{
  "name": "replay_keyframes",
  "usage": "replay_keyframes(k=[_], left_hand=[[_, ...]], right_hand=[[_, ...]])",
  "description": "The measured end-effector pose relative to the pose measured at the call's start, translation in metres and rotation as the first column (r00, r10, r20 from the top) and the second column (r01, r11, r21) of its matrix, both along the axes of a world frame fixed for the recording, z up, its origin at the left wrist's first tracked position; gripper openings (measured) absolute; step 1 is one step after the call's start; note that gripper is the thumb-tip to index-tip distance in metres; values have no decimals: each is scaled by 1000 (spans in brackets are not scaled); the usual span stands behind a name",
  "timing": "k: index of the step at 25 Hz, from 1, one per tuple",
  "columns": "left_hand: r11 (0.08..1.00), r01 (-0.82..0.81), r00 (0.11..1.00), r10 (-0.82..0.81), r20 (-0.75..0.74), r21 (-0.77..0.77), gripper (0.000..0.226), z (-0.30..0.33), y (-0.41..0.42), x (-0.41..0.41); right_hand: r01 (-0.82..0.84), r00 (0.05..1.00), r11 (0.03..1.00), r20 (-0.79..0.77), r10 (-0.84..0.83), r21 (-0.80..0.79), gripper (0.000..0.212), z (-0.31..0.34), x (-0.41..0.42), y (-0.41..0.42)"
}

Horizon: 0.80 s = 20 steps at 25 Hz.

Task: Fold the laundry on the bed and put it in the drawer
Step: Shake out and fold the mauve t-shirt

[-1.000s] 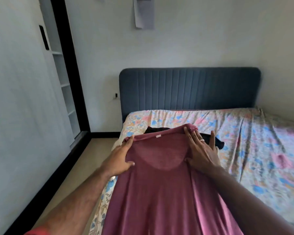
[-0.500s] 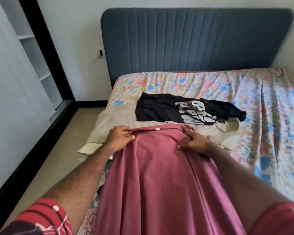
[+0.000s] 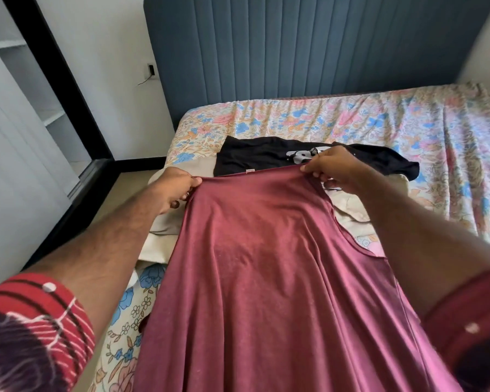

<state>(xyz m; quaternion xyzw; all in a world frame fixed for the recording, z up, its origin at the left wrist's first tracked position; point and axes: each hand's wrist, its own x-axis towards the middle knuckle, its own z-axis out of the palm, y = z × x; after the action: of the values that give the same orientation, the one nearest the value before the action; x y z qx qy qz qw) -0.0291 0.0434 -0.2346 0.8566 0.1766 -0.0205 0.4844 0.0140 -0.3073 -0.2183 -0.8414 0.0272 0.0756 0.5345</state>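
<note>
Both hands have lifted from pressing flat: the left hand (image 3: 178,185) and right hand (image 3: 333,168) now pinch the maroon garment's (image 3: 255,264) top edge, mid-frame over the bed (image 3: 408,123), stretching it taut, probably for folding.

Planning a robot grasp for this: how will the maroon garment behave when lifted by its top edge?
Likely floppy: the maroon garment sags in long folds between the left hand and right hand pinching its corners. Probably light, since fingertip pinches carry it. It looks thin and smooth, so it may slip.
</note>
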Motion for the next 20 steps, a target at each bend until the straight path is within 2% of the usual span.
replay_keyframes(k=[2,4,6,8,10,11,12,13,14,15,17,18,19,20], left_hand=[[961,10,1000,-16,22,275,29,-22,-6,0],[869,17,999,-37,32,495,23,-45,-13,-2],[858,5,998,-38,54,514,31,-53,-21,-6],[914,1,994,-46,102,406,45,-44,-29,-22],[942,-36,969,-49,242,333,50,-31,-33,-56],[934,-73,938,-55,343,349,41,-30,-29,-78],[918,-111,898,-72,435,381,26,-29,-27,-107],[898,-157,867,-73,493,410,11,-30,-22,-137],[872,-213,860,-47,507,441,6,-34,-14,-170],[846,-265,882,19,471,463,11,-37,-5,-203],[830,-310,932,169,321,464,25,-44,8,-259],[842,-288,955,218,201,456,33,-47,8,-281],[863,-250,968,234,92,440,36,-53,2,-293],[878,-224,973,226,45,423,32,-59,-5,-299]], right_hand=[[53,995,994,-74,-60,-100,22,-34,6,4],[149,986,989,-66,-150,-23,19,-65,4,4],[201,980,940,-45,-196,275,10,-79,-3,1],[204,975,800,-47,-216,564,28,-70,-20,-6],[208,965,721,-18,-262,661,34,-55,-45,-15],[224,953,765,28,-301,604,31,-50,-61,-19],[261,932,854,111,-344,450,26,-44,-84,-25],[331,901,916,213,-379,228,22,-40,-110,-37],[420,867,907,298,-399,-11,16,-38,-142,-49],[483,852,849,337,-399,-215,11,-39,-176,-61],[472,881,729,278,-382,-496,36,-46,-239,-70],[414,909,687,228,-349,-598,46,-52,-266,-65],[360,930,655,199,-309,-664,49,-59,-279,-60],[327,942,643,186,-279,-693,46,-61,-288,-54]])
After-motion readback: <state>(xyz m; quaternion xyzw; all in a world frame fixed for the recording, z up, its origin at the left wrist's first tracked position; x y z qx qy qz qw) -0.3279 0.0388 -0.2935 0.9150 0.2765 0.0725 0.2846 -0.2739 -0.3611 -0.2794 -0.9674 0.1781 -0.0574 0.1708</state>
